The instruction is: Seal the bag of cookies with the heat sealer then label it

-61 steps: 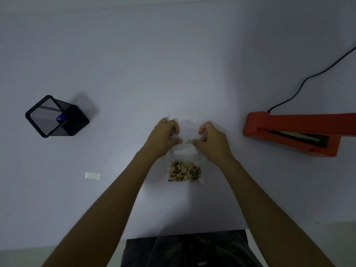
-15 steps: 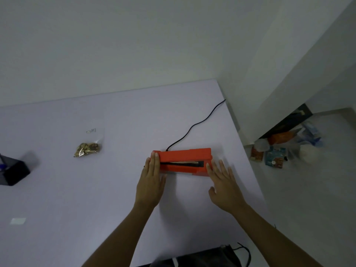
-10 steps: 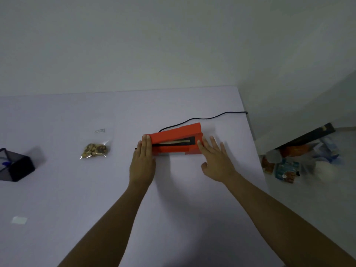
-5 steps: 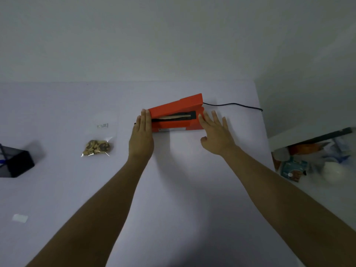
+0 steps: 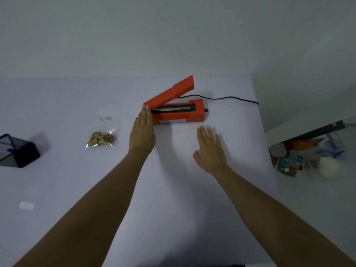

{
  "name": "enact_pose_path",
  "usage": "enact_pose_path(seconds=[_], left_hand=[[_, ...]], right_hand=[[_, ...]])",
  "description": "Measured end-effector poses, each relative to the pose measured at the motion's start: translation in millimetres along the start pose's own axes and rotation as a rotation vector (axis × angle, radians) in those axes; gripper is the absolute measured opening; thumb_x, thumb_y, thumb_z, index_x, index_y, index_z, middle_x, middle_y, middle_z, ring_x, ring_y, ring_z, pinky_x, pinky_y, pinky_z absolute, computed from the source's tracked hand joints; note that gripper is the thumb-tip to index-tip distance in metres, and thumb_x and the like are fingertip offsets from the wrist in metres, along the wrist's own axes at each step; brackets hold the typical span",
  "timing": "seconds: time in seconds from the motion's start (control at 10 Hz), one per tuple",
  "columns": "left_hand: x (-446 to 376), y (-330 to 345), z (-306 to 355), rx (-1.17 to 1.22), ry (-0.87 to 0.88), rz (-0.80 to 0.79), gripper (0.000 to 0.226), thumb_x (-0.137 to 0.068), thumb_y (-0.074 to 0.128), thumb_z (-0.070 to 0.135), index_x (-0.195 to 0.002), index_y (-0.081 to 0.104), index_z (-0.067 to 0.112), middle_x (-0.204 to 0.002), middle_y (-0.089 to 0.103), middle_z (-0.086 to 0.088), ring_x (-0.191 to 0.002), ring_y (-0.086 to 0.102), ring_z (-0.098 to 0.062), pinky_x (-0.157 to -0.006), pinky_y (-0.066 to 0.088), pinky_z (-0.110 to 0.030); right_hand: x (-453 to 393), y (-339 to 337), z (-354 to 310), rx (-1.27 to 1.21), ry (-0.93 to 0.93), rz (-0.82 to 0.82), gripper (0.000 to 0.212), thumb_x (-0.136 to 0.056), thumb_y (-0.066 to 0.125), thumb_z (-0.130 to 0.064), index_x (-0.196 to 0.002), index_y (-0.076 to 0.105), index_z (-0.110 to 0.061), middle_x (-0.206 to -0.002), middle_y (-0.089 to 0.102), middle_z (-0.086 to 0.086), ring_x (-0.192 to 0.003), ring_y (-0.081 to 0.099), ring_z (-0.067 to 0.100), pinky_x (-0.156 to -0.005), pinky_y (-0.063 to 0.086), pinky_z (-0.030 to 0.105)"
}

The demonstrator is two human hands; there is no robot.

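While the white table (image 5: pixel 173 189) fills most of the view, the orange heat sealer (image 5: pixel 179 110) now sits toward twelve o'clock, its arm raised at an angle where half a second ago it lay nearly shut, so the sealing strip shows and the mouth is ready for the bag. Its black cord (image 5: pixel 231 97) trails off toward two o'clock. Flat and spread, the left hand (image 5: pixel 142 133) touches the sealer's hinge end with its fingertips and holds nothing. Also spread and empty, the right hand (image 5: pixel 210 149) has drawn back from the sealer and hovers just in front of it. A mesh pen holder (image 5: pixel 19 151) sits at nine o'clock. At ten o'clock, well apart from the sealer, lies the bag of cookies (image 5: pixel 101 138), untouched. By my judgement, fetching it comes next. Smallest, a white label (image 5: pixel 27 205) waits near eight o'clock.
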State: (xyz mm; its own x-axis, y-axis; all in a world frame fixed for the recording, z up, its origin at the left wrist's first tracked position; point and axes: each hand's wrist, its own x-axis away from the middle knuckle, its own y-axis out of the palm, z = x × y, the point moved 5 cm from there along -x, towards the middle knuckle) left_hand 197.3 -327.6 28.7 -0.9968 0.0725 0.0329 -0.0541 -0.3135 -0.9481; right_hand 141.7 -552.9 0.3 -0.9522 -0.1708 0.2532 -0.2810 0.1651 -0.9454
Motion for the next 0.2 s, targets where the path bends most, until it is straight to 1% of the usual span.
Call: enact_pose_path(seconds=[0.1,0.2], left_hand=[[27.9,-1.2,1.4,0.014,-0.015,-0.042,0.076,-0.090,0.040,-0.006,-0.152,-0.003,0.004,-0.162,0.001,-0.012,-0.149,0.008,-0.027,-0.123,0.014,-0.039],[58.6,2.9,-3.3,-0.026,-0.011,-0.075,0.074,-0.090,0.038,-0.008,-0.152,-0.002,0.004,-0.161,-0.002,-0.012,-0.150,0.004,-0.026,-0.123,0.009,-0.037]], right_hand=[[26.7,15.6,-12.7,-0.038,0.021,-0.035,0.079,-0.091,0.048,-0.027,-0.153,0.003,-0.007,-0.162,0.001,0.010,-0.149,-0.005,0.029,-0.120,-0.001,0.048],[48.3,31.8,-21.9,-0.027,0.015,-0.052,0.080,-0.090,0.048,-0.025,-0.153,0.002,-0.008,-0.162,0.000,0.010,-0.149,-0.006,0.029,-0.118,-0.004,0.046]])
